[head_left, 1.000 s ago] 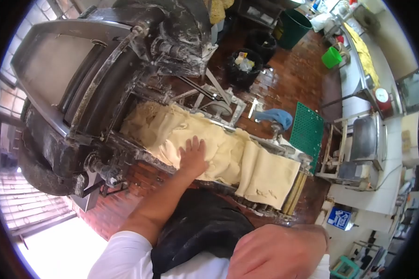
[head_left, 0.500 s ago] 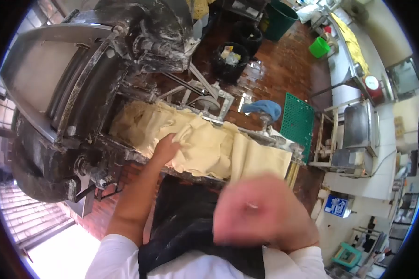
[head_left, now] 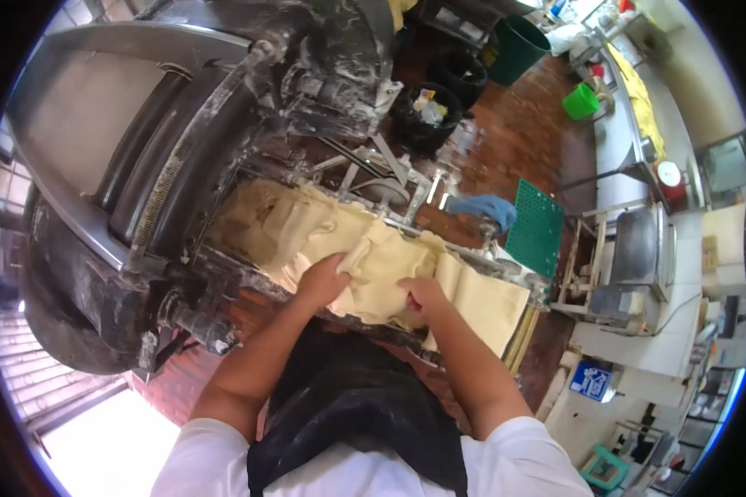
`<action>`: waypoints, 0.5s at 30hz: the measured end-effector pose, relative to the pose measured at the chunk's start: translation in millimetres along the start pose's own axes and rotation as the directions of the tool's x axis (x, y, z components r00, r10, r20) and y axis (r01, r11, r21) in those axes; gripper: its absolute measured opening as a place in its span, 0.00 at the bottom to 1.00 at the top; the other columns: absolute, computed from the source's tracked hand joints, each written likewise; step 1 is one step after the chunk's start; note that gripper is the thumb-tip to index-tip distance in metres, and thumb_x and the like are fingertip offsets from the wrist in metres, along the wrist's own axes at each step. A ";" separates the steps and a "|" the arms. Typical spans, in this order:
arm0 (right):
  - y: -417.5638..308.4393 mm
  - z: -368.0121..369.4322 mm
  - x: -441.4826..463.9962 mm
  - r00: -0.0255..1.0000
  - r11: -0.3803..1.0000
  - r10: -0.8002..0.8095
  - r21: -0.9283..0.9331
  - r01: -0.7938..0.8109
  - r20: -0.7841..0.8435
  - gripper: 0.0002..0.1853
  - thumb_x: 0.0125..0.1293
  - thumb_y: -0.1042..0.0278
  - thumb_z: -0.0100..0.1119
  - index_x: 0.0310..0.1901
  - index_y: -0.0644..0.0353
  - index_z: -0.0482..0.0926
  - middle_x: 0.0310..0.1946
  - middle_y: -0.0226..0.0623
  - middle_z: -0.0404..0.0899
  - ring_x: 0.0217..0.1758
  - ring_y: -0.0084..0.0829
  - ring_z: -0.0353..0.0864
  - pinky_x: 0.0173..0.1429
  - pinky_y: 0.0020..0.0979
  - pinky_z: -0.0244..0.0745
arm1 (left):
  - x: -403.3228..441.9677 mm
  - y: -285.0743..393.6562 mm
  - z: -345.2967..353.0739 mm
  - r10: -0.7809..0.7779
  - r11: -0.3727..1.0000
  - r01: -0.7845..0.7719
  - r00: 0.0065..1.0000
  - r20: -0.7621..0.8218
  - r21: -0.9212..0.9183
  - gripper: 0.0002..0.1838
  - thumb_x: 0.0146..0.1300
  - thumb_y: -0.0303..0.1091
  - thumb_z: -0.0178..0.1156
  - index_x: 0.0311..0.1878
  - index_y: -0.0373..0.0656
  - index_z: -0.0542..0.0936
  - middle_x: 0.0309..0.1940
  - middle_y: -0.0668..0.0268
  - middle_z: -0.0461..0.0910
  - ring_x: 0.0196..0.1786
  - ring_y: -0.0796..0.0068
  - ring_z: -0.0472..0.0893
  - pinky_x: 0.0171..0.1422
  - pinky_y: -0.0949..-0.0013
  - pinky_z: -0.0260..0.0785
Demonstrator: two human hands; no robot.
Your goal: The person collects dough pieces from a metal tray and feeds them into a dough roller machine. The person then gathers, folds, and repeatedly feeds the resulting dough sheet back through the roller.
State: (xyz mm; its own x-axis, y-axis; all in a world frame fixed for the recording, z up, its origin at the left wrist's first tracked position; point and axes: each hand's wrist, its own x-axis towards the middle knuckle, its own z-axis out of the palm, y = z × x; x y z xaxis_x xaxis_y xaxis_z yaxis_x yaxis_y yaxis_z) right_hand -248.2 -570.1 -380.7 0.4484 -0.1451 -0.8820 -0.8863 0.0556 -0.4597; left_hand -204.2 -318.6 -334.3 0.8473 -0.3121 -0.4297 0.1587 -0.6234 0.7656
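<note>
A long, pale sheet of dough [head_left: 383, 286], wrinkled and folded over itself, lies along a narrow tray-like bed in front of me. My left hand [head_left: 325, 282] grips a fold near the dough's middle, its fingertips partly hidden. A short way to the right, my right hand [head_left: 424, 296] has its curled fingers pinching the dough beside a raised fold. The right end of the sheet [head_left: 489, 308] lies smoother and flatter. At the left, the dough reaches a large, flour-dusted roller machine [head_left: 153, 182].
Beyond the bed stand black bins [head_left: 427, 116] and a dark green bin [head_left: 518, 50] on the brick floor. A blue cloth [head_left: 482, 209] and a green perforated mat [head_left: 535, 225] are at the far right side. A metal-framed table [head_left: 638, 248] stands farther right.
My right hand has come down from close to the camera onto the dough. My left hand remains on the dough, and the view has shifted slightly.
</note>
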 end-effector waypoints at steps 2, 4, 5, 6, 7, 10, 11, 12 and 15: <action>-7.1 15.1 -13.7 0.988 0.988 -0.149 0.054 0.147 0.034 0.12 0.53 0.62 0.66 0.29 0.62 0.76 0.18 0.32 0.72 0.14 0.24 0.66 0.18 0.28 0.58 | 10.2 -31.4 18.5 0.106 0.988 -0.107 0.994 -0.016 -0.113 0.26 0.56 0.35 0.56 0.60 0.40 0.72 0.52 0.50 0.78 0.57 0.53 0.76 0.61 0.61 0.67; -20.9 38.9 -32.8 0.960 0.965 -0.257 0.074 0.250 0.109 0.12 0.54 0.62 0.65 0.31 0.62 0.77 0.20 0.32 0.73 0.16 0.23 0.67 0.19 0.27 0.58 | 9.0 -35.4 16.9 0.133 0.983 -0.135 0.991 -0.027 -0.123 0.26 0.56 0.33 0.56 0.60 0.39 0.72 0.55 0.50 0.76 0.60 0.55 0.74 0.64 0.63 0.64; -29.8 53.3 -40.3 0.943 0.958 -0.288 0.069 0.280 0.167 0.11 0.54 0.63 0.64 0.31 0.62 0.77 0.20 0.31 0.74 0.17 0.22 0.68 0.19 0.27 0.59 | 8.5 -40.1 15.8 0.142 0.935 -0.166 0.985 -0.097 -0.314 0.26 0.56 0.31 0.55 0.60 0.37 0.72 0.54 0.52 0.76 0.58 0.59 0.75 0.63 0.65 0.65; -39.8 65.7 -48.3 0.922 0.948 -0.317 0.066 0.310 0.220 0.10 0.55 0.64 0.63 0.31 0.61 0.77 0.21 0.31 0.74 0.18 0.21 0.68 0.20 0.26 0.59 | 8.2 -50.3 14.1 0.138 0.847 -0.202 0.977 -0.165 -0.491 0.25 0.56 0.29 0.54 0.60 0.35 0.71 0.53 0.55 0.77 0.57 0.64 0.76 0.63 0.67 0.65; -52.3 78.1 -56.9 0.937 0.959 -0.284 0.063 0.277 0.205 0.11 0.56 0.63 0.64 0.32 0.61 0.77 0.22 0.31 0.74 0.19 0.21 0.69 0.20 0.26 0.59 | 11.4 -62.8 10.6 0.119 0.725 -0.242 0.966 -0.229 -0.645 0.25 0.56 0.27 0.53 0.59 0.34 0.71 0.52 0.58 0.78 0.55 0.68 0.76 0.62 0.69 0.65; -69.4 93.9 -63.8 0.963 0.977 -0.214 0.056 0.208 0.163 0.16 0.56 0.57 0.66 0.37 0.62 0.77 0.26 0.32 0.75 0.23 0.20 0.70 0.22 0.27 0.62 | 42.2 -122.5 -26.3 -0.165 0.904 -0.023 0.903 -0.398 -0.426 0.26 0.58 0.37 0.59 0.58 0.35 0.72 0.56 0.48 0.74 0.60 0.57 0.72 0.67 0.65 0.61; -66.0 90.4 -54.3 0.965 0.976 -0.217 0.050 0.212 0.148 0.19 0.56 0.54 0.67 0.38 0.63 0.77 0.27 0.32 0.76 0.24 0.21 0.71 0.23 0.28 0.64 | 48.6 -134.6 -38.4 -0.269 0.921 0.130 0.894 -0.358 -0.367 0.28 0.57 0.41 0.60 0.58 0.35 0.72 0.56 0.48 0.74 0.59 0.55 0.73 0.66 0.64 0.61; -64.7 88.5 -46.7 0.965 0.975 -0.223 0.040 0.219 0.135 0.23 0.55 0.51 0.68 0.40 0.64 0.76 0.28 0.33 0.76 0.26 0.21 0.72 0.25 0.29 0.66 | 54.5 -145.9 -50.7 -0.370 0.913 0.279 0.874 -0.314 -0.298 0.30 0.57 0.45 0.60 0.58 0.35 0.72 0.56 0.48 0.74 0.59 0.54 0.74 0.66 0.63 0.62; -46.1 91.0 -43.1 0.949 0.980 -0.184 -0.117 0.159 -0.254 0.31 0.53 0.39 0.67 0.45 0.60 0.75 0.37 0.35 0.77 0.35 0.28 0.75 0.35 0.35 0.72 | 62.0 -162.1 -54.5 -0.396 0.903 0.356 0.907 -0.146 -0.241 0.39 0.52 0.57 0.63 0.59 0.34 0.71 0.54 0.47 0.76 0.57 0.51 0.75 0.63 0.60 0.65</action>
State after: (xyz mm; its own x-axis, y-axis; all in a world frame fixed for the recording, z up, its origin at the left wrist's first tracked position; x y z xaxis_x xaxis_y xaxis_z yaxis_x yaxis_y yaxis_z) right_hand -216.1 -476.5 -330.9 0.5597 -0.3992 -0.7263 -0.8111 -0.0841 -0.5788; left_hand -149.8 -197.9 -459.0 0.7792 0.0686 -0.6230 0.5668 -0.5012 0.6538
